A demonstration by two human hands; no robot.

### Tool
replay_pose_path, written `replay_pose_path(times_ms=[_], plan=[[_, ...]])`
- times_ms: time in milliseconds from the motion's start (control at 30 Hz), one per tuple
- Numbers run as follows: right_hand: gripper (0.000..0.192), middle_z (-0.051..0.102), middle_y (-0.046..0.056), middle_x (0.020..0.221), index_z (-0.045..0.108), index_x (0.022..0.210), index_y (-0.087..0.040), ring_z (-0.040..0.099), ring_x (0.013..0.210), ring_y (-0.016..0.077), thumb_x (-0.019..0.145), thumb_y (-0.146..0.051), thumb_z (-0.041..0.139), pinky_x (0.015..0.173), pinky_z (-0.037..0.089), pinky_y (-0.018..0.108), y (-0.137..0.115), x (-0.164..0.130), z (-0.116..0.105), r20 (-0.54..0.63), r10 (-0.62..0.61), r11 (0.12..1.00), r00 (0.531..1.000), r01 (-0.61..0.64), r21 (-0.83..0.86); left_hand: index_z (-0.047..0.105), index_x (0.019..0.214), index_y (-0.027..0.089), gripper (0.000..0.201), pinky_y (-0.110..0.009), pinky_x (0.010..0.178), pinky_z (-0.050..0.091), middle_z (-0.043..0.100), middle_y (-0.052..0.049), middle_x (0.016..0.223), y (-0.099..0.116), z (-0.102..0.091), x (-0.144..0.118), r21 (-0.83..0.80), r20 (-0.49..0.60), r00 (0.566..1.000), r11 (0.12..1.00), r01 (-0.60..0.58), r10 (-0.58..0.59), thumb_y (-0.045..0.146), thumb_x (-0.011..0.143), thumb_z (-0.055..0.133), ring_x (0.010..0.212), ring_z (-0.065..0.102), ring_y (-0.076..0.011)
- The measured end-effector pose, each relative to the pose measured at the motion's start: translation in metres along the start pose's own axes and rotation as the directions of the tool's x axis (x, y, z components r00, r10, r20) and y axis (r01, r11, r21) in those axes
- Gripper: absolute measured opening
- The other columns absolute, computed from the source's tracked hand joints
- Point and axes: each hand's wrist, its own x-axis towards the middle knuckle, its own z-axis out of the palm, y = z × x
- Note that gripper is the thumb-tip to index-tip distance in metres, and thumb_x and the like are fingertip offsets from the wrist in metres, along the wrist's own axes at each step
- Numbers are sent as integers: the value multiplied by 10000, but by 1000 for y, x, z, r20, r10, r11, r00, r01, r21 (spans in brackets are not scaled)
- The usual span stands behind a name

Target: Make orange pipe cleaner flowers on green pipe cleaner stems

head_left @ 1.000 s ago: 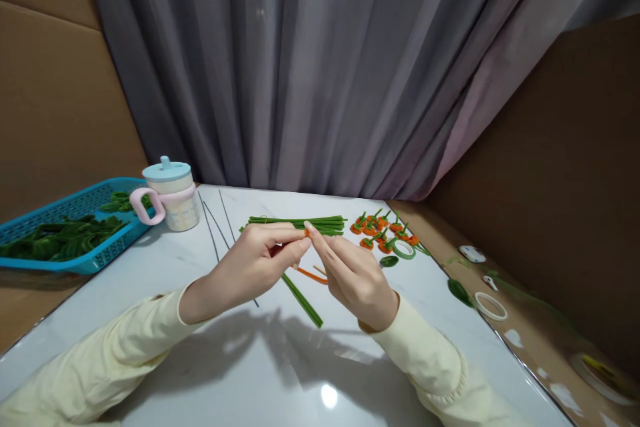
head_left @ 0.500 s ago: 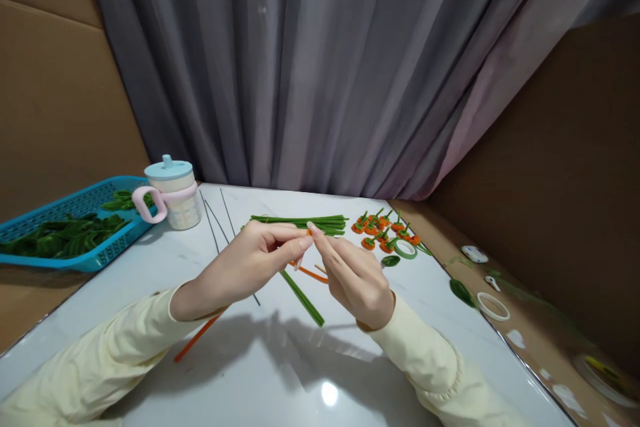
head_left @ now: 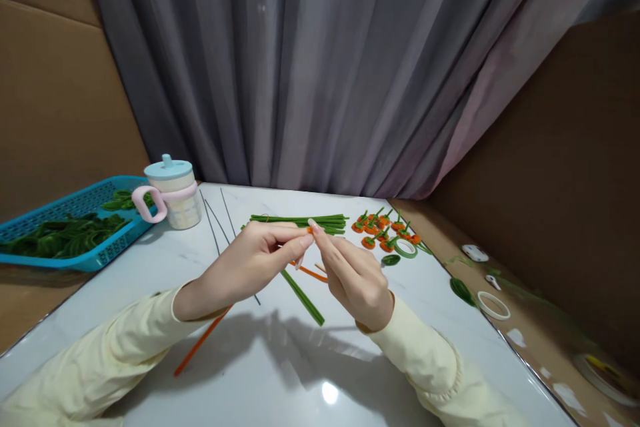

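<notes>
Above the middle of the table, my left hand [head_left: 250, 263] and my right hand [head_left: 353, 270] meet fingertip to fingertip. Pinched between them is a small bit of an orange pipe cleaner [head_left: 311, 230]; most of it is hidden by the fingers. From under my left wrist an orange length [head_left: 203, 341] sticks out toward the lower left, apparently part of the same piece. Another orange length [head_left: 314, 273] shows between the hands. Below them lie a few green pipe cleaners [head_left: 305, 298], and behind them a green bundle [head_left: 300, 220].
Several small orange pieces with green stems [head_left: 383, 227] sit at right, beside a green tape roll [head_left: 405, 249] and a green leaf shape [head_left: 391, 259]. Thin dark wires [head_left: 215, 217] lie left. A lidded cup [head_left: 183, 207] stands near a blue basket [head_left: 95, 257] of green leaf shapes.
The loose orange end under my left wrist has swung slightly downward. My fingertips have shifted a little around the held bit, showing more orange.
</notes>
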Motion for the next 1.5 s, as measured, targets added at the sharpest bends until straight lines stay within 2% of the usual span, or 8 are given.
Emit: replay_pose_path(times_ms=[167, 300, 400, 600, 800, 967, 1133, 1500], plan=[[477, 687, 150, 940, 412, 1312, -50, 641, 796, 173, 839, 4, 455, 629, 526, 268, -3, 1, -1, -12, 9, 1000, 1000, -9, -24, 369, 549, 158, 345, -216, 480, 280, 343, 42, 546, -9, 3, 1, 180, -56, 980, 968, -176, 189, 197, 889, 416, 507, 333, -72], [461, 690, 112, 934, 442, 1303, -90, 645, 775, 148, 848, -19, 458, 660, 526, 236, -6, 3, -2, -6, 49, 998, 999, -49, -33, 390, 581, 159, 307, -221, 496, 299, 341, 41, 554, -17, 4, 1, 347, -62, 913, 867, -358, 402, 127, 886, 406, 511, 340, -76], [451, 693, 72, 887, 448, 1310, -138, 641, 706, 123, 868, -48, 442, 648, 526, 211, -8, 6, -4, 12, 110, 994, 994, -110, 0, 415, 627, 164, 276, -221, 516, 324, 349, 38, 575, -21, 5, 1, 423, -35, 876, 801, -424, 482, 116, 899, 396, 529, 351, -83], [442, 679, 53, 849, 457, 1303, -173, 645, 729, 125, 877, -57, 434, 660, 540, 221, -10, 8, -6, 24, 193, 969, 981, -195, 151, 473, 758, 158, 187, -225, 577, 367, 426, 13, 653, -21, 3, -1, 481, 10, 848, 741, -468, 529, 100, 911, 382, 599, 403, -99], [367, 685, 41, 823, 530, 1225, -173, 647, 708, 105, 882, -72, 445, 671, 544, 205, -12, 13, -11, 39, 255, 940, 966, -257, 226, 484, 704, 155, 213, -211, 524, 336, 403, 35, 611, -15, 0, 1, 432, -11, 908, 821, -373, 418, 124, 904, 416, 547, 387, -78], [294, 683, 23, 725, 590, 1139, -133, 635, 615, 97, 871, -83, 480, 606, 534, 187, -13, 18, -15, 60, 276, 935, 959, -283, 214, 511, 726, 155, 199, -208, 536, 355, 424, 33, 611, -20, 0, 1, 465, -35, 871, 780, -419, 490, 128, 905, 429, 554, 410, -79], [282, 691, 20, 729, 612, 1119, -150, 629, 587, 92, 876, -105, 475, 576, 538, 190, -15, 21, -15, 81, 330, 908, 941, -339, 245, 514, 905, 138, 149, -244, 615, 427, 498, -16, 724, -33, 0, 1, 647, 51, 785, 578, -497, 618, 71, 898, 381, 666, 484, -124], [289, 711, 28, 756, 623, 1108, -152, 657, 610, 104, 860, -87, 488, 600, 570, 201, -19, 21, -13, 56, 354, 900, 933, -357, 251, 462, 1070, 66, 304, -290, 603, 490, 566, -89, 805, -40, -1, 1, 896, 236, 701, 129, -425, 673, 11, 873, 237, 737, 553, -184]])
